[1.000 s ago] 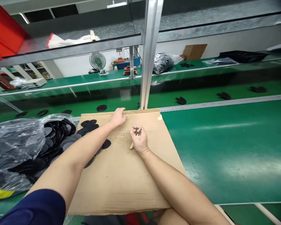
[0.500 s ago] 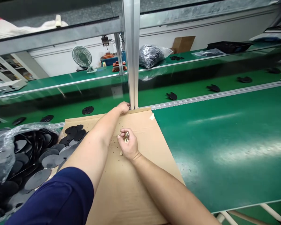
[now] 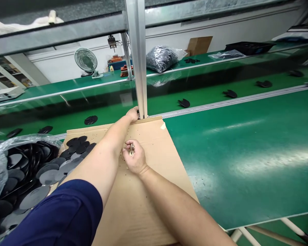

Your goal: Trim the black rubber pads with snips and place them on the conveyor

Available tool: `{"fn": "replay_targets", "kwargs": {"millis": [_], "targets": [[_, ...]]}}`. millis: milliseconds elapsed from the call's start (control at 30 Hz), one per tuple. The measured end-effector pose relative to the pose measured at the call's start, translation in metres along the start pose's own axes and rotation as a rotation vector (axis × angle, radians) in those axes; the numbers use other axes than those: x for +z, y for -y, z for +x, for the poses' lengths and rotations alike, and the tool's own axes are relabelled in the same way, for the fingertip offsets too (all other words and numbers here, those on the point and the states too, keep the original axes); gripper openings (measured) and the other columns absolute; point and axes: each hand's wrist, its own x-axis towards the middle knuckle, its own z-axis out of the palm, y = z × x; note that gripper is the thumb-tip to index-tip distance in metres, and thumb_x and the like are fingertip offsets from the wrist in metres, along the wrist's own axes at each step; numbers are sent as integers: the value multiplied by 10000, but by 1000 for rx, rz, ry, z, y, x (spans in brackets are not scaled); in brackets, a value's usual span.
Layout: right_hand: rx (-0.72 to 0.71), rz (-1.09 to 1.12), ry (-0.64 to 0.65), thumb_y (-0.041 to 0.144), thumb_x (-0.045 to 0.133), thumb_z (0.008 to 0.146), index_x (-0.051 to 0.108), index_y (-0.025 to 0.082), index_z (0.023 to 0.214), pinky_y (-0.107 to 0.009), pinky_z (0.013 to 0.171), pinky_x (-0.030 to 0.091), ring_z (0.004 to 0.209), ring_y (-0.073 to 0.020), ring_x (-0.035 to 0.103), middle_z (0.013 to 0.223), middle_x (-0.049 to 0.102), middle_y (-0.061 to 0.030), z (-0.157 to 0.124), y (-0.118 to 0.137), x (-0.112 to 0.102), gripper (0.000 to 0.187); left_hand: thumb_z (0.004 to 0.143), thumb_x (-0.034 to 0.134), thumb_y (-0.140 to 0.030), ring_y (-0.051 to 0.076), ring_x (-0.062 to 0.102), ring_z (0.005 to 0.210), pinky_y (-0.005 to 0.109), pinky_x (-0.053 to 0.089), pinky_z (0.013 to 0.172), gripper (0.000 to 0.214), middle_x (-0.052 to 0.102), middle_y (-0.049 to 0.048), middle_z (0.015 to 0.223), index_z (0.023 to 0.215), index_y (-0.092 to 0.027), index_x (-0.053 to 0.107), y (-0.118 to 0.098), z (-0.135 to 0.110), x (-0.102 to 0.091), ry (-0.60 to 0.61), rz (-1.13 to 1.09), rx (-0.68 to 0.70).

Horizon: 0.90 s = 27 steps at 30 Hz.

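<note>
My left hand (image 3: 132, 114) reaches far forward to the foot of the upright metal post (image 3: 141, 65), past the back edge of a cardboard sheet (image 3: 133, 212). Its fingertips are partly hidden there, with something small and dark beside them. Closer in, my right hand (image 3: 136, 159) is closed over the cardboard around a small brass-coloured metal piece (image 3: 131, 149); its exact kind is unclear. Left of my left forearm, flat black discs (image 3: 78, 145) lie loose on the cardboard. More discs spill from a clear plastic bag (image 3: 0, 174).
Beyond the cardboard, a green belt (image 3: 164, 99) carries several black pieces, among them a notched one (image 3: 184, 103). A green work surface (image 3: 236, 143) extends to the right. On the back shelf stand a fan (image 3: 86, 59), a filled plastic bag (image 3: 161, 58) and a black tray (image 3: 248, 48).
The whole view has shifted slightly, so most things appear a little further left. My left hand stays by the post, and my right hand keeps the brass-coloured piece.
</note>
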Motion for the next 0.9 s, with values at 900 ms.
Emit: {"fn": "replay_targets", "kwargs": {"millis": [900], "targets": [[-1, -59, 72, 410, 532, 822, 511, 193, 906, -311, 668, 450, 635, -169, 545, 696, 556, -7, -4, -5, 0, 234, 624, 700, -259, 189, 646, 813, 399, 546, 782, 290, 626, 33, 834, 811, -180, 494, 59, -278, -130, -437, -1300, -385]]}}
